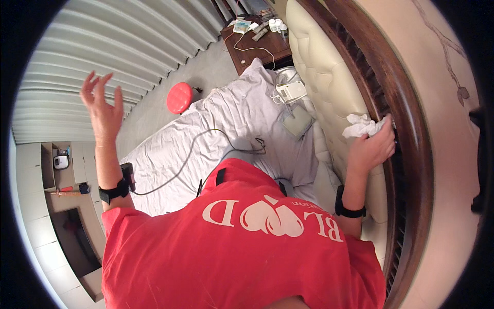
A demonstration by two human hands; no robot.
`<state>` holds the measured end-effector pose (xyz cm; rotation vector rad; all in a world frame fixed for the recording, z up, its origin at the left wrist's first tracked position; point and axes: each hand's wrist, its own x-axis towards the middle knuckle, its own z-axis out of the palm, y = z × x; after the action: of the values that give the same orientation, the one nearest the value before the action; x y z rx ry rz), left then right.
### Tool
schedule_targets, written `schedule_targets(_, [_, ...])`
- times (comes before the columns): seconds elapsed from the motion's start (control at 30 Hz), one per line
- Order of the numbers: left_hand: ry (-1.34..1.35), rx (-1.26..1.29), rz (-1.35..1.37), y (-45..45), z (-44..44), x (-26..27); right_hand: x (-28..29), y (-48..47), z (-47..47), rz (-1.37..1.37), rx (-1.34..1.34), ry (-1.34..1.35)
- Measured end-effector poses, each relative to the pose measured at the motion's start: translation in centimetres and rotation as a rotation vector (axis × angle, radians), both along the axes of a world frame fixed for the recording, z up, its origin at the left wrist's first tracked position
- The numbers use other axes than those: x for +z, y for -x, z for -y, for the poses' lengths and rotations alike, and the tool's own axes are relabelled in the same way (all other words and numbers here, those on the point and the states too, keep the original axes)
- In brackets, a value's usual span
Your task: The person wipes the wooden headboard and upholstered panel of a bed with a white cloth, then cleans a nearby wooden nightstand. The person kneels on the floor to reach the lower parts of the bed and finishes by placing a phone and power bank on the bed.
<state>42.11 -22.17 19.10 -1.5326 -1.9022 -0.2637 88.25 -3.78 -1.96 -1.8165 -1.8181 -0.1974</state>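
Observation:
My right hand (372,148) grips a crumpled white cloth or tissue (361,126) against the dark wooden frame (411,154) of the bed's headboard. Beside it runs the cream tufted padding (324,65) of the headboard. My left hand (102,104) is raised in the air with its fingers spread and nothing in it. Black straps circle both forearms, and a cable (185,164) trails from the device (127,177) on the left one.
Rumpled pale sheets (162,143) cover the bed. A white appliance (292,92) and a greenish-grey pad (298,123) lie near the headboard. Bottles (276,25) and cords crowd a wooden nightstand (256,46). A red round stool (180,97) stands by the curtains (127,42).

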Motion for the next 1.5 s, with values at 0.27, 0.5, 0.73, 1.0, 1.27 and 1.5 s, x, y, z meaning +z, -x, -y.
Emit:
schedule_targets(0.27, [-0.030,-0.113,0.013,0.7,-6.1,1.2,-0.6,2.2,-1.3,-0.133,0.294,-0.095])
schedule_targets(0.5, [0.007,-0.623,0.134,3.9,-19.2,-3.3,-0.9,9.0,-4.9,-0.111,-0.227,-0.212])
schedule_targets(0.73, [0.198,-1.052,0.457,5.6,-28.6,-14.3,-1.1,9.3,-6.6,-0.057,-0.466,-0.342])
schedule_targets(1.0, [0.469,-1.330,0.771,1.8,-32.0,-18.2,0.6,9.4,-6.7,-0.081,-0.608,-0.251])
schedule_targets(1.27, [0.317,-1.489,0.656,0.5,-35.9,-15.0,0.4,8.6,-6.4,-0.084,-0.591,-0.202])
schedule_targets(1.5, [0.173,-1.368,0.459,-1.5,-43.3,-12.0,0.0,7.9,-6.5,-0.030,-0.630,-0.141])
